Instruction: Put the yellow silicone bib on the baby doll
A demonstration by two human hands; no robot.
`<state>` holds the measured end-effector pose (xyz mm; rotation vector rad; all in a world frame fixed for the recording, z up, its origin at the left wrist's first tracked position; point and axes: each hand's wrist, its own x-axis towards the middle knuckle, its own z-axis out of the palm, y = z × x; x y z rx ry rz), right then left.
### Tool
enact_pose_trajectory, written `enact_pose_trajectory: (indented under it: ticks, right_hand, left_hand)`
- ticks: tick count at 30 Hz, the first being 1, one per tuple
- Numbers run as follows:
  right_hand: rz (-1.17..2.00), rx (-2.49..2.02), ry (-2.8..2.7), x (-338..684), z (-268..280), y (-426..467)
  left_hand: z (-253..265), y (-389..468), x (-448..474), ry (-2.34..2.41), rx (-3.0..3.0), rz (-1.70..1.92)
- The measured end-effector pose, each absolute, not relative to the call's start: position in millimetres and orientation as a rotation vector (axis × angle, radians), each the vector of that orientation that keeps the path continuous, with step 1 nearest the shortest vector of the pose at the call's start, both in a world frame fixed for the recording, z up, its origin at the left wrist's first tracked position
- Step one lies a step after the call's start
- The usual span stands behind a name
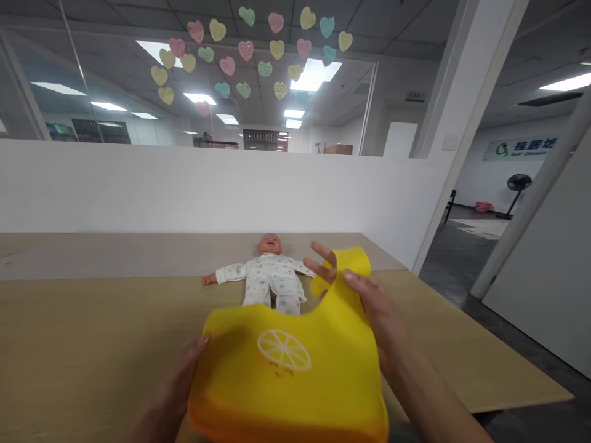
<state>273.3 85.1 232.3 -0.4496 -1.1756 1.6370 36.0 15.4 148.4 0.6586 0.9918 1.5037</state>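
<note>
A yellow baby bib [332,363] with a white citrus slice printed on it is held up close in front of me. My left hand [173,381] grips its left edge, thumb on the front and the other fingers hidden behind. On the other side, my right hand [369,301] holds the neck strap, with the thumb in front and some fingers reaching through the neck opening. Beyond the bib a baby doll [272,274] in white patterned clothes lies on its back, arms spread. The bib hides the doll's lower legs, and neither hand touches the doll.
The doll lies on a wooden table [92,344] with a grey strip along its back. Behind stands a white partition [184,191] with glass above, dotted with heart-shaped notes [246,50]. At the right are a doorway, a door [545,277] and a standing fan [518,183].
</note>
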Motion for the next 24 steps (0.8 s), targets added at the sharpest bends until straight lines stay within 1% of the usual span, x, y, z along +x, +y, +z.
enact_pose_trajectory:
  ticks: [3,7,10,13,18,24]
  right_hand:
    - [1.595,-0.449,-1.149,253.2,245.2,109.0]
    - [1.584,-0.497,-1.073,227.7,261.2,150.5]
    - [1.550,-0.509,-1.061,213.0,269.1,185.3]
    - [1.493,-0.520,-1.120,201.0,267.8,223.1]
    - [1.371,-0.683,-1.170,180.8,233.3,295.9]
    - [0.975,-0.872,-1.340,165.7,168.7,383.7]
  left_hand:
    - [173.6,41.7,28.1,1.001,0.759,1.598]
    - [197.5,82.1,18.4,0.904,0.906,1.554]
    - [207.4,115.8,11.2,0.865,0.974,1.529]
    - [206.8,153.6,1.6,0.873,1.013,1.527]
    - [183.4,218.4,-18.3,0.890,1.013,1.456]
    - [150.4,287.5,-39.9,0.963,0.940,1.366]
